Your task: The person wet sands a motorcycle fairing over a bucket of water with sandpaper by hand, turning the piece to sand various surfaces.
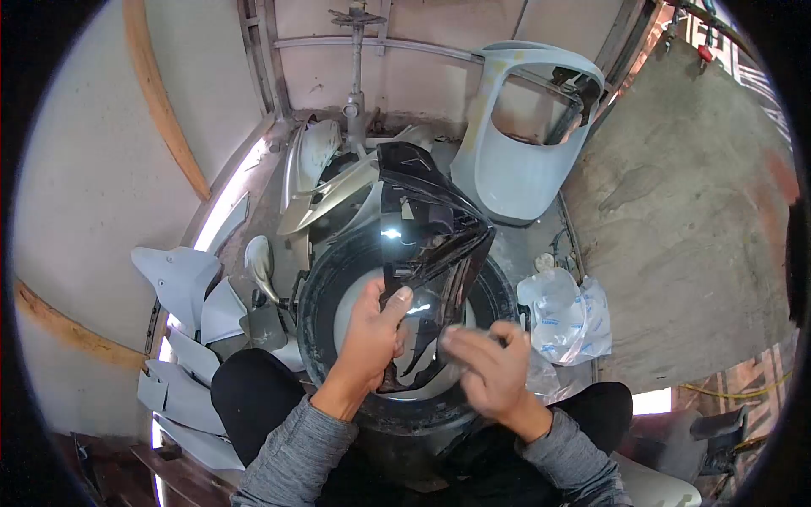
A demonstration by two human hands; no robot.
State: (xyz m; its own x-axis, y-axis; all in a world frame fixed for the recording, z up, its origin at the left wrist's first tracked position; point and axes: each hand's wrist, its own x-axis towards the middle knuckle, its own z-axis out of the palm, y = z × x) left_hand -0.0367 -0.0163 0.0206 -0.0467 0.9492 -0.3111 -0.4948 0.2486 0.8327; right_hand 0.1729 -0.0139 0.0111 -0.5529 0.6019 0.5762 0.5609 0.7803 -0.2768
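Observation:
A glossy black motorcycle fairing panel point(429, 228) is held tilted over a round black tub point(317, 338) between my knees. My left hand point(370, 338) grips its lower left edge, with the thumb on the shiny face. At the panel's lower right edge, my right hand point(492, 363) is closed and blurred by motion. Something small and greyish seems to be under its fingertips, too smeared to name. Whitish liquid or a pale bottom shows inside the tub, partly hidden by the panel.
Behind the tub lie several silver and white body panels point(338, 190) beside a metal stand point(356, 93). A large white shell point(524, 160) leans at the back right. White panels point(182, 275) lie left, near a mirror point(260, 262). Plastic bags point(564, 317) sit right, beside a grey board point(676, 220).

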